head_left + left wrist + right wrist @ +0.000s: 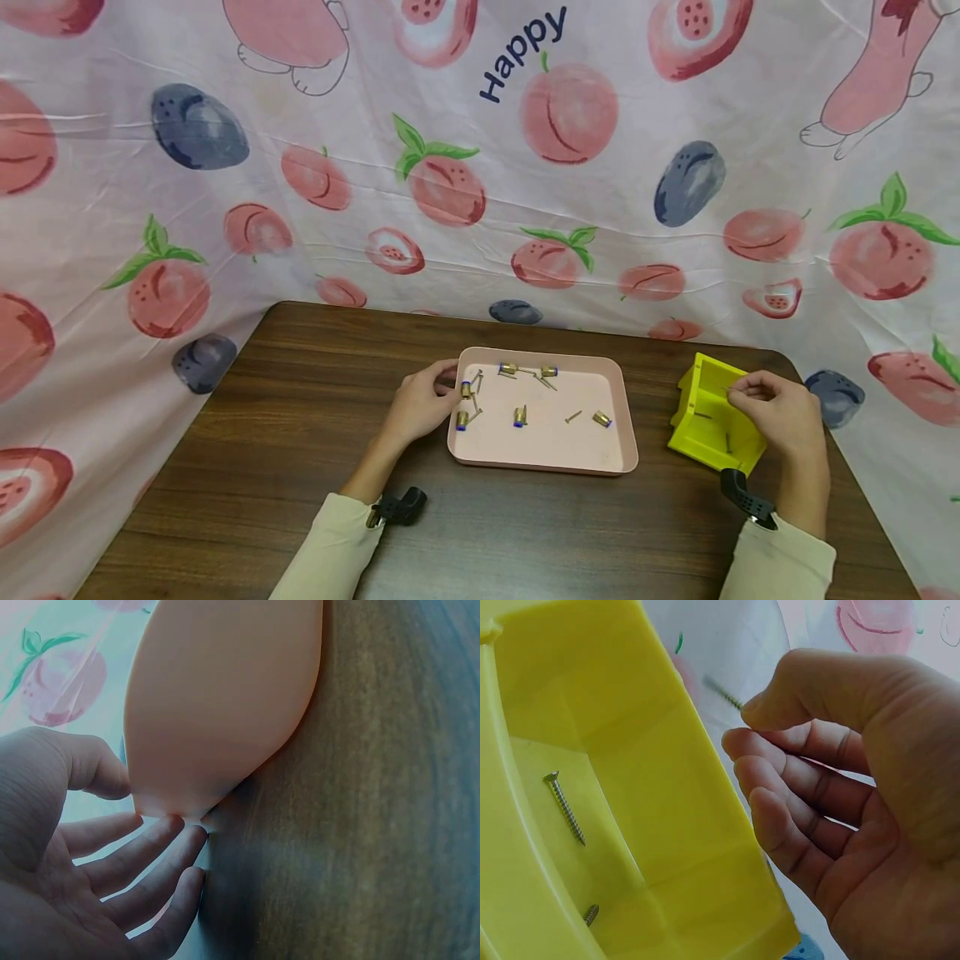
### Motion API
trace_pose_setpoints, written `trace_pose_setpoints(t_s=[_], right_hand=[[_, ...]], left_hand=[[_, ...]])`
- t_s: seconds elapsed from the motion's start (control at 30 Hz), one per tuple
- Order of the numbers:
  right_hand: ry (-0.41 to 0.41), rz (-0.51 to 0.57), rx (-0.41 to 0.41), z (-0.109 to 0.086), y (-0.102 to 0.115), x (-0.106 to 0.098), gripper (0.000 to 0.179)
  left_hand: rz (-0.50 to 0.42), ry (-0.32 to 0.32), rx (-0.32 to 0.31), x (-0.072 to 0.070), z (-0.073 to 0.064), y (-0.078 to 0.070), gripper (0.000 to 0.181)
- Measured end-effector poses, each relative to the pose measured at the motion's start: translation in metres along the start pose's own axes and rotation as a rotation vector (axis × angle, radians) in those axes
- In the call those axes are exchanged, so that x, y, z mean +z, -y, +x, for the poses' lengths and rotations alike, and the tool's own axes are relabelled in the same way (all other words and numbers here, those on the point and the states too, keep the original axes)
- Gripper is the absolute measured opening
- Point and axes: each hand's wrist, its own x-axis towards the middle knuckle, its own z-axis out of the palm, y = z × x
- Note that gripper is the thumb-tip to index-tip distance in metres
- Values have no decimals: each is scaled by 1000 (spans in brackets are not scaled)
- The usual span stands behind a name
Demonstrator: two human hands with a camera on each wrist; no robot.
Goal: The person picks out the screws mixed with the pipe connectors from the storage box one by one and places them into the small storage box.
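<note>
Near the right edge of the dark brown wood-grained table (555, 533), the bare right hand (783, 417) pinched with its thumb and, apparently, forefinger; the bare left hand (422, 404) was extended, fingers slightly parted.

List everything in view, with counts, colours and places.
Tabletop: one, dark brown, foreground
Fruit-print cloth: one, mainly white, behind tabletop
Tray: one, pale pink, tabletop centre
Bin: one, yellow, tabletop right
Fittings: six, brass-coloured with blue ends, in tray
Tray screws: several, brass-coloured, in tray; exact count unclear
Bin screws: two visible, metallic, in bin
Wrist cameras: two, black, one per wrist
Sleeves: two, cream, forearms
Left hand: one, touching tray's left end
Right hand: one, pinching another screw beside bin
</note>
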Motion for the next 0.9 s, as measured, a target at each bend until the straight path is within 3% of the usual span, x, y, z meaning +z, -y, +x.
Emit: trace_pose_setpoints(t_s=[0.8,0.9], right_hand=[[-29,-6,56,0,-3,5,27],[-27,-7,54,0,-3,4,27]], left_hand=[[-10,8,-8,0,1,2,55],[-21,0,5,-9,-10,-21,53]])
